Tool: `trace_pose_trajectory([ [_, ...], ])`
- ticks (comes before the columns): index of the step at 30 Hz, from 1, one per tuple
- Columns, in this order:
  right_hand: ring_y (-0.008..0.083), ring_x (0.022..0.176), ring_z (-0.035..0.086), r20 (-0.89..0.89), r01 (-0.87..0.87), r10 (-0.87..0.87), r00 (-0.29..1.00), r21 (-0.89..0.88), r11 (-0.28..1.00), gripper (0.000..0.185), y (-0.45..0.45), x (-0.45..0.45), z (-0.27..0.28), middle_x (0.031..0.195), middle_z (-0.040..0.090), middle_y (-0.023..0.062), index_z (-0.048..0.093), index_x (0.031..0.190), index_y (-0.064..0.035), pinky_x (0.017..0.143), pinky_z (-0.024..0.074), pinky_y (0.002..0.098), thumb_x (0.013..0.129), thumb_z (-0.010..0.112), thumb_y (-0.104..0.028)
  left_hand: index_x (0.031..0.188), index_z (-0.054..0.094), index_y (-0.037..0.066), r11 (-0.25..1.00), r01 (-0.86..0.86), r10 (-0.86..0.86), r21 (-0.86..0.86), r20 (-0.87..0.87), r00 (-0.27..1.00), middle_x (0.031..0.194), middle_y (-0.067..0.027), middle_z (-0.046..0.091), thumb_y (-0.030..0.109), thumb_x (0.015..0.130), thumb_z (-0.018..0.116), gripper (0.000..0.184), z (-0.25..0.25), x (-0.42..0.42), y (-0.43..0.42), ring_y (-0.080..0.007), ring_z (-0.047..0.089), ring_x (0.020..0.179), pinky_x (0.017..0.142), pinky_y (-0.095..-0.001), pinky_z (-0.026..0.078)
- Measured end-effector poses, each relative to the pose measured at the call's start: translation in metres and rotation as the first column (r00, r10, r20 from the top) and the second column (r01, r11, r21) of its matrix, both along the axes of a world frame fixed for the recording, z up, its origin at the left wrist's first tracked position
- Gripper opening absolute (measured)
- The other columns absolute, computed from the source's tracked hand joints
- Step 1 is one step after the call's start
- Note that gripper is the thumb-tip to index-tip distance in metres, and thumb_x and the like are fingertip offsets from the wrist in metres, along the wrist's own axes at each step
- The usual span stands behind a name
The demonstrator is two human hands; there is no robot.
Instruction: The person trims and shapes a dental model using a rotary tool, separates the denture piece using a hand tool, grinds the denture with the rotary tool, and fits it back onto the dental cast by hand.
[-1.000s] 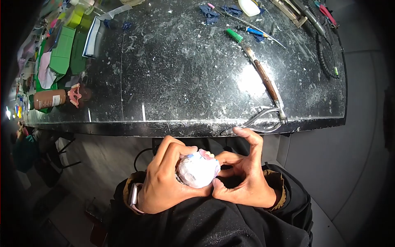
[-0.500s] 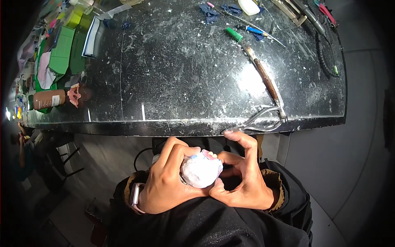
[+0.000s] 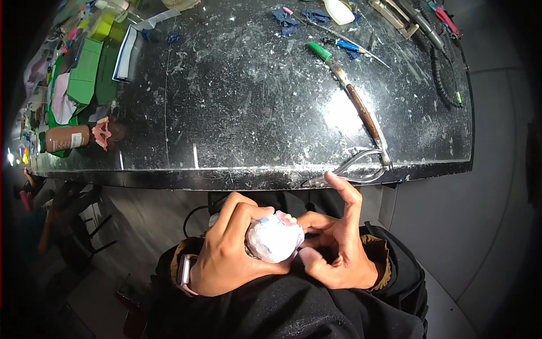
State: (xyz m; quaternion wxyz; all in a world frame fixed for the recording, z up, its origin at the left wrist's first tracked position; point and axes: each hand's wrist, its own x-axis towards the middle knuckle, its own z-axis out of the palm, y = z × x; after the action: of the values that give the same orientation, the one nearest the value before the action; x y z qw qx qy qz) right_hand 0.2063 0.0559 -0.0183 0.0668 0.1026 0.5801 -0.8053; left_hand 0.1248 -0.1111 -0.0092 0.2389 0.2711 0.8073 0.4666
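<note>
A rounded white plaster piece [image 3: 273, 240] with pink and tooth-like bits at its upper right edge is held over my lap. My left hand [image 3: 228, 248] wraps round it from the left, thumb below and fingers above. At its right side is my right hand [image 3: 341, 243], with the index finger raised, the thumb apart from it and the other fingers curled near the piece. Just beyond that hand, metal pliers [image 3: 361, 166] lie at the table's front edge, by a knife with a brown wooden handle [image 3: 364, 113].
On the black table [image 3: 237, 113] lie a green-capped tool [image 3: 320, 51], a blue pen-like tool [image 3: 347, 45] and a white bottle [image 3: 339, 11]. At the left are a brown jar [image 3: 66, 139], a pink denture piece [image 3: 102, 134] and green boxes [image 3: 84, 73]. A person's arm shows at far left.
My right thumb has moved away from the white piece, and my right index finger has lifted. At far left the other person has shifted.
</note>
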Motion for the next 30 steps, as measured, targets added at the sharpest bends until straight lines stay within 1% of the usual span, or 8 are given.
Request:
trace_pose_trajectory([
  [1, 0.0193, 0.090, 0.060, 0.015, -0.002, 0.002, 1.000, 0.035, 0.999, 0.089, 0.000, 0.000, 0.001, 0.108, 0.048, 0.0192, -0.004, 0.139, 0.0018, 0.071, 0.0548, 0.0288, 0.073, 0.056, 0.008, 0.100, 0.053, -0.003, 1.000, -0.010, 0.010, 0.000, -0.003, 1.000, 0.089, -0.0139, 0.050, 0.012, 0.048, 0.087, 0.063, -0.001, 0.001, 0.000, -0.0259, 0.060, 0.078, 0.062, -0.0331, 0.051],
  [4, 0.0176, 0.086, 0.060, 0.072, 0.008, -0.008, 0.997, -0.004, 1.000, 0.090, 0.000, 0.001, 0.001, 0.093, 0.054, 0.0140, -0.004, 0.139, 0.0007, 0.071, 0.0540, 0.0282, 0.072, 0.055, 0.008, 0.101, 0.053, -0.003, 1.000, 0.021, -0.022, -0.018, -0.023, 1.000, 0.091, -0.0140, 0.050, 0.012, 0.048, 0.088, 0.065, 0.002, 0.002, 0.001, -0.0264, 0.060, 0.079, 0.063, -0.0334, 0.052],
  [7, 0.0159, 0.082, 0.060, 0.160, 0.001, -0.005, 0.987, 0.026, 1.000, 0.088, 0.002, -0.002, 0.005, 0.084, 0.056, 0.0112, -0.001, 0.139, -0.0016, 0.070, 0.0527, 0.0274, 0.071, 0.055, 0.008, 0.102, 0.053, -0.004, 0.995, 0.087, -0.090, -0.050, -0.054, 0.994, 0.093, -0.0137, 0.049, 0.014, 0.049, 0.088, 0.067, 0.008, 0.000, 0.002, -0.0269, 0.060, 0.079, 0.063, -0.0335, 0.052],
  [10, 0.0147, 0.080, 0.059, 0.249, 0.014, 0.006, 0.968, -0.077, 0.997, 0.085, 0.002, -0.003, 0.005, 0.085, 0.057, 0.0121, 0.004, 0.137, -0.0030, 0.070, 0.0514, 0.0267, 0.070, 0.054, 0.007, 0.095, 0.055, -0.005, 0.987, 0.135, -0.148, -0.087, -0.169, 0.974, 0.088, -0.0147, 0.050, 0.022, 0.046, 0.092, 0.067, 0.006, 0.001, 0.006, -0.0227, 0.059, 0.073, 0.056, -0.0304, 0.049],
  [13, 0.0135, 0.079, 0.058, 0.226, -0.011, 0.013, 0.974, -0.008, 1.000, 0.081, 0.001, 0.000, 0.003, 0.081, 0.056, 0.0103, 0.008, 0.135, -0.0039, 0.069, 0.0501, 0.0260, 0.069, 0.054, 0.006, 0.095, 0.055, -0.004, 0.987, 0.139, -0.151, -0.082, -0.158, 0.976, 0.086, -0.0147, 0.051, 0.024, 0.046, 0.091, 0.067, 0.007, 0.003, 0.009, -0.0247, 0.058, 0.073, 0.058, -0.0319, 0.049],
  [16, 0.0127, 0.078, 0.057, 0.203, 0.017, -0.011, 0.979, -0.029, 0.999, 0.080, 0.000, 0.000, 0.003, 0.079, 0.056, 0.0087, 0.010, 0.134, -0.0043, 0.068, 0.0493, 0.0251, 0.069, 0.054, 0.006, 0.104, 0.053, -0.004, 0.979, 0.176, -0.189, -0.100, -0.135, 0.973, 0.094, -0.0127, 0.047, 0.018, 0.049, 0.088, 0.069, 0.010, 0.001, 0.006, -0.0262, 0.060, 0.080, 0.064, -0.0323, 0.053],
  [25, 0.0100, 0.071, 0.051, 0.253, -0.014, 0.014, 0.967, -0.002, 1.000, 0.072, -0.002, -0.002, 0.005, 0.078, 0.051, 0.0065, 0.016, 0.129, -0.0052, 0.063, 0.0456, 0.0224, 0.067, 0.051, 0.006, 0.103, 0.054, -0.003, 0.976, 0.192, -0.206, -0.107, -0.133, 0.969, 0.093, -0.0110, 0.047, 0.022, 0.050, 0.087, 0.067, 0.008, 0.002, 0.005, -0.0245, 0.060, 0.079, 0.061, -0.0323, 0.053],
  [30, 0.0092, 0.071, 0.050, 0.229, -0.025, 0.030, 0.973, -0.022, 0.999, 0.070, -0.001, -0.001, 0.002, 0.081, 0.051, 0.0068, 0.018, 0.126, -0.0060, 0.061, 0.0434, 0.0214, 0.067, 0.052, 0.006, 0.103, 0.054, -0.002, 0.974, 0.198, -0.211, -0.109, -0.131, 0.969, 0.094, -0.0100, 0.046, 0.021, 0.050, 0.087, 0.067, 0.006, 0.002, 0.004, -0.0233, 0.060, 0.078, 0.060, -0.0318, 0.052],
])
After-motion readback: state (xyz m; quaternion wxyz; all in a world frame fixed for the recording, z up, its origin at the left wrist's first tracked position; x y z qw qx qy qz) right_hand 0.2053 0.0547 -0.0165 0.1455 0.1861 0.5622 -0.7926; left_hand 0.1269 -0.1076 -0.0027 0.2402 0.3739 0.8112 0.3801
